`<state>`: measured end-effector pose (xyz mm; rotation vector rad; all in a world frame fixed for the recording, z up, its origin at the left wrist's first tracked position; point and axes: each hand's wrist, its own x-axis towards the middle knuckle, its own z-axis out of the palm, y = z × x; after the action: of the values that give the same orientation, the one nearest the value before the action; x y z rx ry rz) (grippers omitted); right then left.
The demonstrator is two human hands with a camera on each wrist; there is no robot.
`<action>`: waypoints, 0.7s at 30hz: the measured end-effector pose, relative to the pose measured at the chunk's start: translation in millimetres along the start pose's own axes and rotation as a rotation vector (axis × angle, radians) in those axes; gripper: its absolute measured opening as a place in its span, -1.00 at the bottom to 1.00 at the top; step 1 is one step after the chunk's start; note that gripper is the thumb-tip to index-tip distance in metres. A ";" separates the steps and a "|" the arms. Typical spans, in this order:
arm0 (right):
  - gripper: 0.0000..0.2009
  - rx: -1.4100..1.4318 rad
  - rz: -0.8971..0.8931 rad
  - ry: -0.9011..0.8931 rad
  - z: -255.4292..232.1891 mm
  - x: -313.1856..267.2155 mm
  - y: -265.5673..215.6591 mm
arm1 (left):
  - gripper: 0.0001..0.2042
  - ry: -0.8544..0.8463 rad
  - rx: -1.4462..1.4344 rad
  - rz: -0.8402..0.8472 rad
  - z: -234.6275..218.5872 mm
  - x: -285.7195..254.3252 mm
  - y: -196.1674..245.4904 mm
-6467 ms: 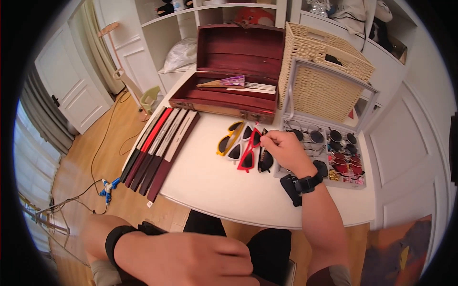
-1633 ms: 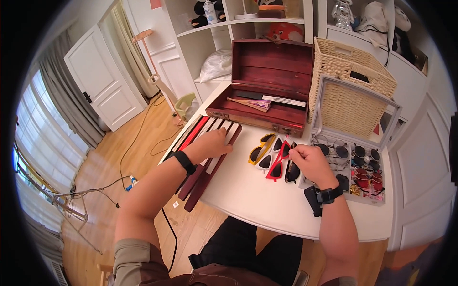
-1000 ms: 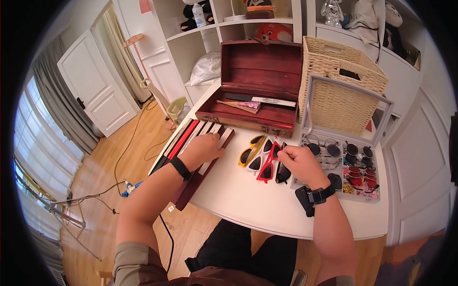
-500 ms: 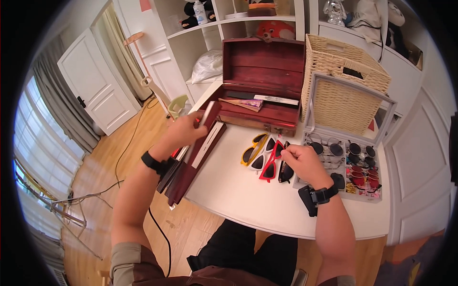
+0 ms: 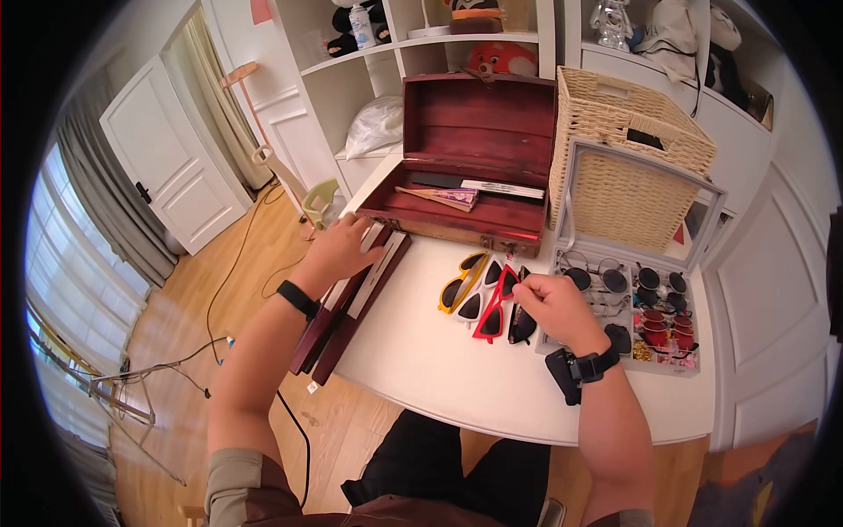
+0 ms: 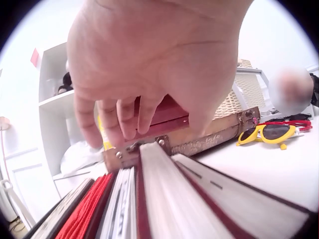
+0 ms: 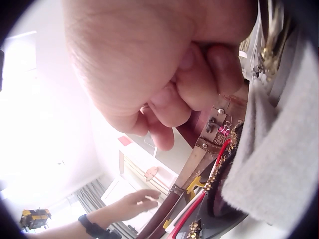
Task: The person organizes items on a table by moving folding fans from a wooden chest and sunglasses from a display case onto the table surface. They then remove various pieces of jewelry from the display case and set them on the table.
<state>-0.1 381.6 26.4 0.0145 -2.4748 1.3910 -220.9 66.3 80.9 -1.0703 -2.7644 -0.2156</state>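
Note:
My left hand is spread above a row of large folded fans at the table's left side. In the left wrist view its fingers and thumb hang apart over the white, red and maroon fan edges with nothing between them. My right hand is curled at the upper end of black sunglasses with a gold-studded frame. In the right wrist view thumb and index meet with nothing showing between them, and the studded frame lies below. Red sunglasses, white sunglasses and yellow sunglasses line up alongside.
Behind the fans stands an open maroon wooden chest with small folding fans inside. At right is an open grey display case full of glasses. A woven basket stands behind it. The fans' near ends overhang the table edge.
My left hand came from my chest to the fans, gripped one, tilted it up and leftward, then released it. The small fans in the wooden chest lie differently. My right hand stayed by the sunglasses.

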 end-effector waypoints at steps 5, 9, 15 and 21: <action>-0.75 0.013 -0.018 0.008 1.4 -1.3 -0.6 | -0.41 0.035 -0.060 0.419 29.3 79.0 50.4; -0.73 -0.023 -0.001 0.004 -3.2 -1.7 -6.1 | -0.29 -0.327 -0.092 0.235 53.3 113.3 84.5; -0.69 -0.058 -0.019 0.001 -3.4 -0.4 -5.6 | -0.27 -0.470 -0.206 0.195 41.0 116.8 83.7; -0.67 -0.057 -0.009 -0.005 -3.1 0.1 -4.6 | -0.29 -0.409 -0.194 0.179 49.4 121.5 83.4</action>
<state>1.3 381.7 31.7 0.0166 -2.5141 1.3183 -258.1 216.2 64.2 -1.5589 -3.0196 -0.2717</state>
